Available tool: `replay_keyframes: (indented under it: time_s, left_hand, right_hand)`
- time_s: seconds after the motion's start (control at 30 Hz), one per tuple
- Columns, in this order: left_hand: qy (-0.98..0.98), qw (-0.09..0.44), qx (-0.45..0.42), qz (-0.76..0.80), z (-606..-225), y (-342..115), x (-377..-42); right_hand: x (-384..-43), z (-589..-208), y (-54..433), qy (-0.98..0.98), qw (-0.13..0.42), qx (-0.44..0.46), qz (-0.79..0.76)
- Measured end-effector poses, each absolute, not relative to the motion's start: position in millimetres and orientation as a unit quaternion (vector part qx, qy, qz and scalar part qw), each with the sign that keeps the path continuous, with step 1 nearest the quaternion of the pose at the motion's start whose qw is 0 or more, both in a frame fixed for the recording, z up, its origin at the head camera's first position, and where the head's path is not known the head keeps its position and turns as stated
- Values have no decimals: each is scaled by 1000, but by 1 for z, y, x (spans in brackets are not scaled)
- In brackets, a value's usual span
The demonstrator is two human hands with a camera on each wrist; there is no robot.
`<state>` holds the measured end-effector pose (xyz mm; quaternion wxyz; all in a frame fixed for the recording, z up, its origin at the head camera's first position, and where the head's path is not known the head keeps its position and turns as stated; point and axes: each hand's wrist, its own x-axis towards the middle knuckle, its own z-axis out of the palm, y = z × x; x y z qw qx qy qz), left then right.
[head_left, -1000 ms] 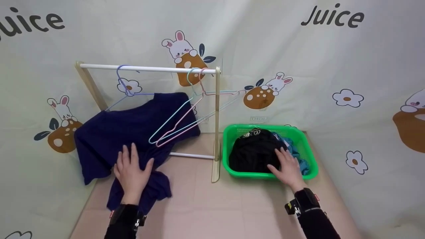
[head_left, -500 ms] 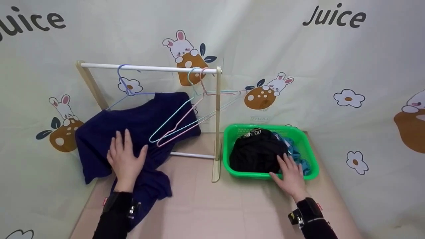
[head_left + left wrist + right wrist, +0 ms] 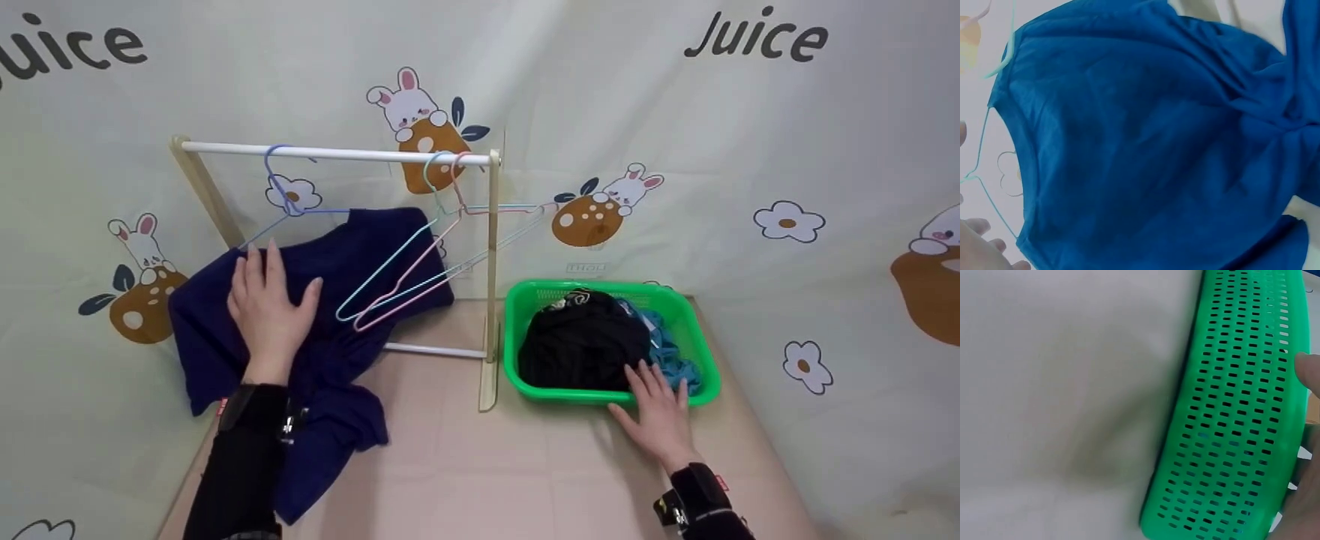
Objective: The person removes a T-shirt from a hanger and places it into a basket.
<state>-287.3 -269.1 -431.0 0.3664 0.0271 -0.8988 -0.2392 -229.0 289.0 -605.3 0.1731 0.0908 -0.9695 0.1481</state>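
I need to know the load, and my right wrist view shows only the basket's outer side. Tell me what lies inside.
Observer: Black clothing and teal clothing lie in the green basket.
Operator: Now tell me what the other hand is doing.
Observer: The left hand is spread over the navy shirt; I can't tell whether they touch.
Operator: Say what that shirt hangs from.
Observer: A blue hanger, hooked on the white bar.

A pale backdrop (image 3: 675,112), printed with rabbits (image 3: 409,112), flowers (image 3: 787,223) and "Juice" lettering (image 3: 756,37), rises beyond the left hand (image 3: 270,319) and the right hand (image 3: 660,420); a softly lit, faintly creased beige surface (image 3: 450,465) spreads between them.
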Motion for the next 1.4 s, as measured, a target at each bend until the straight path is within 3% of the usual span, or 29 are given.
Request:
replay_keyframes:
  time_s: [0.7, 1.4]
  left_hand:
    - [-936, 251, 26, -244, -381, -271, -318]
    - [-895, 280, 98, -333, -358, -231, -329]
  right_hand:
    - [-231, -620, 293, -964, 202, 103, 138]
    - [-229, -619, 290, -969, 179, 92, 140]
